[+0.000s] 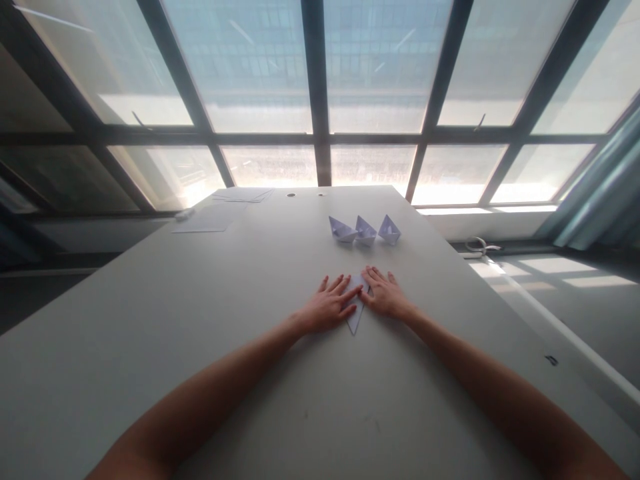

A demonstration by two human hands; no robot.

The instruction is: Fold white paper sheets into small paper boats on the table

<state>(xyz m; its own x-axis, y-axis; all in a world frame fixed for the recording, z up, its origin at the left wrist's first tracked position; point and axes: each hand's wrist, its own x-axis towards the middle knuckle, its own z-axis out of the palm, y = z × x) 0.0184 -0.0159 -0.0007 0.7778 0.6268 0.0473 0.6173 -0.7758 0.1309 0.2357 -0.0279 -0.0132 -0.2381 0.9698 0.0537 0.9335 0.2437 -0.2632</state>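
Head view: The folded paper [354, 323] lies on the white table [225, 393] between both hands, its long axis running near to far, pointed end nearest. The left hand [331, 305] rests flat, fingers spread, overlapping the paper from the left and covering more of it. The right hand [384, 294] rests flat along the right edge, fingers extended. Neither hand grips. Three paper boats [365, 233] stand beyond, on the far side.

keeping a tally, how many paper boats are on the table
3, in a row beyond the folded paper: the left boat, the middle boat beside it, and the right boat nearest the table's right edge. None seem hidden.
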